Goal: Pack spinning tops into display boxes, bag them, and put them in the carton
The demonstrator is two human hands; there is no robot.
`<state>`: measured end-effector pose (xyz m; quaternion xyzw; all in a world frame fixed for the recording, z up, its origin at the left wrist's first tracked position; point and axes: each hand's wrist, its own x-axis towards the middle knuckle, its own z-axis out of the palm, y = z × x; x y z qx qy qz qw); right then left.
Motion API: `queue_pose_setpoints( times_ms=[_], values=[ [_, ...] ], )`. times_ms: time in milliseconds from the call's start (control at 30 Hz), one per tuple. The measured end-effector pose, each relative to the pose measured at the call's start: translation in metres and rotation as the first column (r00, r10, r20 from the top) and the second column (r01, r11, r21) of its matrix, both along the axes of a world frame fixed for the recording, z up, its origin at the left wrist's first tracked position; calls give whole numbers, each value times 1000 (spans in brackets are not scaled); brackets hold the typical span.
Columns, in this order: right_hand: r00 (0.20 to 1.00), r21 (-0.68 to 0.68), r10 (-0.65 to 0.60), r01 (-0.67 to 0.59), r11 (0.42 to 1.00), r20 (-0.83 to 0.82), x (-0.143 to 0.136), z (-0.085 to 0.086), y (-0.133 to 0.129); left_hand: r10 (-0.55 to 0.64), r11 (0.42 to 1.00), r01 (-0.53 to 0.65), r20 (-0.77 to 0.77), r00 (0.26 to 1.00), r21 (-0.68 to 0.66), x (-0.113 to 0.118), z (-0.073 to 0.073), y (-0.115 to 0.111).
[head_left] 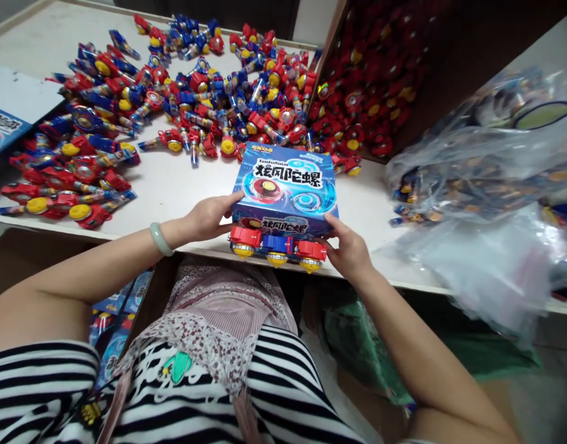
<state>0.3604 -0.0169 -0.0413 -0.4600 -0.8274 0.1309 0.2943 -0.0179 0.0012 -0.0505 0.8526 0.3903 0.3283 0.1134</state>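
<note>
A blue printed cardboard box (288, 179) with spinning-top pictures sits at the table's front edge, gripped from both sides. My left hand (212, 216) holds its left side, thumb on the top edge and fingers beneath. My right hand (348, 250) clasps the front right corner, thumb on top. Three toy spinning tops, two red (245, 237) and one blue (277, 245) in the middle, show in a row along the lower front of the box, yellow tips pointing down. The inside of the box is hidden.
Many loose red and blue toy tops (195, 92) lie piled across the white table (172, 185). A bin of red tops (367, 92) stands behind right. Clear plastic bags (491, 154) lie at right, another blue box (6, 135) at left. Packed boxes (119, 308) sit below.
</note>
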Motion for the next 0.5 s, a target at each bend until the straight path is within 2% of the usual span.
queue_pose_setpoints(
  times_ms=[100, 167, 233, 333, 367, 433, 500],
  values=[
    [997, -15, -46, 45, 999, -58, -5, -24, -2, -8, 996, 6, 24, 1000, 89, 4, -17, 3],
    [993, -48, -83, 79, 996, -84, -7, -32, -5, 5, 993, -7, 24, 1000, 114, 5, -22, 3],
    [991, -106, -91, 81, 991, -96, -4, -32, -9, -22, 997, 21, 17, 1000, 79, 0, -20, -1],
    [993, -210, -8, -18, 978, -119, 14, -24, -18, -92, 991, 100, 81, 992, -94, -20, -8, -6],
    [991, -229, -2, -29, 973, -134, 22, -22, -22, -64, 985, 86, 147, 987, -148, -27, -3, -4],
    [987, -248, -52, 13, 969, -149, 34, -25, -32, 99, 972, -19, 334, 937, -235, -37, 5, 12],
    [989, -254, -96, 65, 965, -111, 37, -34, -40, 278, 934, -98, 530, 801, -343, -35, 9, 43]
  ],
)
